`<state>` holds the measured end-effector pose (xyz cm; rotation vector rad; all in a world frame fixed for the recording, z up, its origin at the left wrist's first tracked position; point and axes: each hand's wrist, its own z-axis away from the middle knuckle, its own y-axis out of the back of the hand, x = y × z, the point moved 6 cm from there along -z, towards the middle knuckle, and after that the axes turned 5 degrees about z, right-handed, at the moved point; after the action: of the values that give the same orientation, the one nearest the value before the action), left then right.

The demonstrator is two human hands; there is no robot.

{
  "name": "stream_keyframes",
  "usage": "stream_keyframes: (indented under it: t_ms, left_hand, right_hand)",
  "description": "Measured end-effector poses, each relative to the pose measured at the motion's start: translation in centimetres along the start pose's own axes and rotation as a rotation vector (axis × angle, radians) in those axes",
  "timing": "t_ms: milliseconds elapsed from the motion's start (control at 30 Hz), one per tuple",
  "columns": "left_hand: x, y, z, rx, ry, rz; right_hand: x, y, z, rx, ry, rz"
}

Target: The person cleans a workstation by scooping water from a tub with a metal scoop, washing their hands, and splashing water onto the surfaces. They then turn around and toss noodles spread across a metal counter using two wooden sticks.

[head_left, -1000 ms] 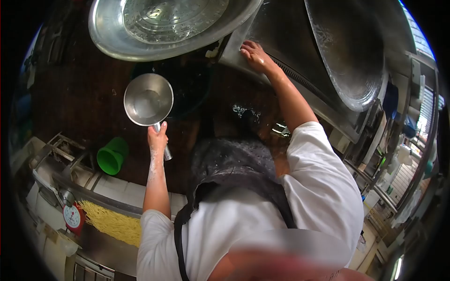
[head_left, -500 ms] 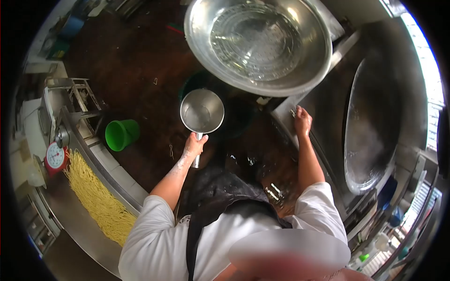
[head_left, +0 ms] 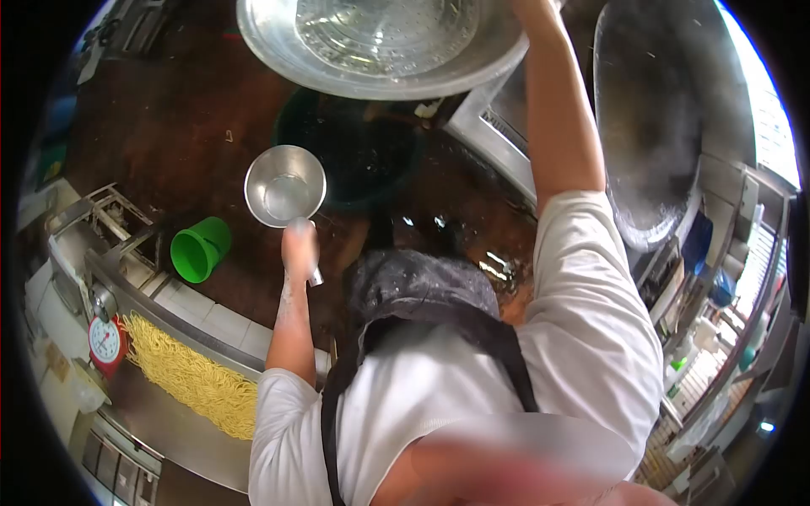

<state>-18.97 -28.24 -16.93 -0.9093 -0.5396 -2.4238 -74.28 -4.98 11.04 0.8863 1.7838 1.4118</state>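
My left hand [head_left: 299,249] is closed round the handle of a metal dipper [head_left: 285,187], which is tipped so that I look into its bowl; it seems to hold nothing. My right arm stretches up along the right side of a large metal basin [head_left: 396,83]. Only the lower part of my right hand [head_left: 533,10] shows, at the top edge by the basin's rim, and its fingers are out of sight. Clear water appears to lie in the basin, whose far side is cut off.
Yellow noodles [head_left: 190,371] lie on the metal counter at left, with a red dial scale [head_left: 107,341] beside them. A green bucket [head_left: 198,251] stands on the wet floor. A dark tub [head_left: 346,160] sits below the basin. At right is a big steaming wok [head_left: 650,126].
My right hand has gone from beside the stove up to the basin's rim. The dipper, in my left hand, has shifted left in view. The camera view has moved too.
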Motion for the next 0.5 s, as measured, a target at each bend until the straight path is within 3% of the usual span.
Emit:
stream_keyframes:
  t_ms: [67,100,133,167,200,233,267,300,333,367,400,433,500]
  left_hand:
    - [-0.7,0.0,-0.1,-0.013,0.024,-0.027]
    - [-1.3,0.2,0.0,0.003,0.056,-0.051]
    - [-2.7,0.4,-0.6,0.002,0.073,-0.067]
    - [-2.7,0.3,-0.3,0.037,0.076,-0.072]
    - [-3.1,0.3,-0.4,0.016,0.088,-0.065]
    - [-3.4,0.1,-0.6,0.003,0.095,-0.052]
    - [-3.6,-0.2,-0.6,-0.004,0.105,-0.053]
    - [-3.4,-0.3,-0.5,-0.012,0.116,-0.059]
    - [-3.1,-0.7,-0.8,-0.020,0.120,-0.062]
    - [-2.7,-1.2,-1.2,-0.027,0.116,-0.054]
    - [-2.2,-1.9,-1.4,-0.035,0.115,-0.047]
    - [-2.0,-2.5,-1.7,-0.040,0.116,-0.042]
    - [-4.2,-3.3,-4.7,-0.056,0.157,-0.068]
  right_hand:
    - [9.0,-3.7,10.3,-0.202,-0.233,0.111]
    - [15.5,-9.4,16.9,-0.191,-0.355,-0.008]
    - [21.6,-15.3,24.5,-0.346,-0.435,0.058]
    - [23.1,-17.5,31.4,-0.358,-0.534,0.095]
    - [25.7,-21.8,36.6,-0.652,-0.519,0.153]
    - [24.6,-21.9,39.2,-0.552,-0.681,0.082]
    - [22.7,-22.7,39.5,-0.501,-0.742,0.010]
    - [20.2,-23.6,37.6,-0.424,-0.536,-0.057]
    - [19.0,-24.8,35.4,-0.400,-0.529,-0.053]
    - [14.3,-21.2,31.4,-0.265,-0.683,-0.207]
    - [15.6,-26.7,30.2,-0.029,-0.476,-0.231]
    - [11.6,-24.0,27.1,-0.199,-0.445,-0.388]
    - [11.9,-25.8,27.6,-0.098,-0.379,-0.311]
